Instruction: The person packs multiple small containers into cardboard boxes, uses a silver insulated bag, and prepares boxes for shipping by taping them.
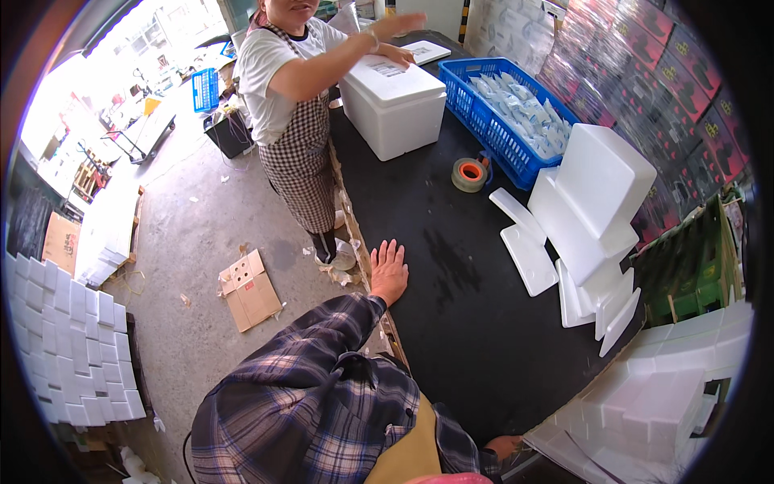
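My left hand (389, 272) rests flat on the near-left edge of the black table (435, 339), fingers stretched out and nothing held. My right hand (505, 446) shows only in part at the table's near-right end, beside stacked white foam boxes; its fingers cannot be made out. Ahead, a white foam box (397, 121) with its lid on stands at the table's far left. A co-worker in a checked apron has one hand on that lid and the other raised, blurred. A tape roll with an orange core (469, 173) lies between my left hand and a blue crate (516, 161).
White ice packs (520, 109) fill the crate. Foam boxes (601, 181) and loose foam lids (530, 260) lean along the table's right side. Wrapped cartons (661, 89) rise behind. On the floor at left lie flattened cardboard (251, 290) and stacked white foam pieces (72, 339).
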`<state>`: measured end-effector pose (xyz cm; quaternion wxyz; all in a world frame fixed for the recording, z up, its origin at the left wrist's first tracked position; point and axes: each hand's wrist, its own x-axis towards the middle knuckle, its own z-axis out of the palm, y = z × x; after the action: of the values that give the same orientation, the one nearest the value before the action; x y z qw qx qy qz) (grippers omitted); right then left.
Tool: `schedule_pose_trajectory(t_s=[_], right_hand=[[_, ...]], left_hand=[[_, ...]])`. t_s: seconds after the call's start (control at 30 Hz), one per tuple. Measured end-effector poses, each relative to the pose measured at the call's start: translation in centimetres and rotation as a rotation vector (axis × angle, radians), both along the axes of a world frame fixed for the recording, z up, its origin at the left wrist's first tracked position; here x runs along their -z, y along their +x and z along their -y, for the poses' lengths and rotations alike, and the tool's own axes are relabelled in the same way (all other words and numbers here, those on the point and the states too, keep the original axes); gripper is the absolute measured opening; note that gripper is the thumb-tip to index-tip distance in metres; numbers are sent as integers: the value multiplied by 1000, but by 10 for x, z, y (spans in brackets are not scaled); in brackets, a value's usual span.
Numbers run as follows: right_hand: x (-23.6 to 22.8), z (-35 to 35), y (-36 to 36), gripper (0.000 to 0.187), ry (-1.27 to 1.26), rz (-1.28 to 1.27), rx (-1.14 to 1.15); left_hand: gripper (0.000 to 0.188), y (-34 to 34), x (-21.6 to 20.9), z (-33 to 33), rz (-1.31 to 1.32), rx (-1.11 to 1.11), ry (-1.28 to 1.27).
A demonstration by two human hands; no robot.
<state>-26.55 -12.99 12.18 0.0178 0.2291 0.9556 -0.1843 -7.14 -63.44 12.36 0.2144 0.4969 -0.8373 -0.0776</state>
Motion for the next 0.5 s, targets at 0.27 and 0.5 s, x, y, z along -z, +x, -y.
schedule_pose_trajectory(t_s=[0.27, 0.5], right_hand=[[8, -7, 2, 84, -55, -39, -15], [37, -22, -10, 85, -75, 27, 57]], left_hand=[[56, -2, 2, 0, 15, -2, -19], [56, -1, 4, 2, 3, 6, -29]])
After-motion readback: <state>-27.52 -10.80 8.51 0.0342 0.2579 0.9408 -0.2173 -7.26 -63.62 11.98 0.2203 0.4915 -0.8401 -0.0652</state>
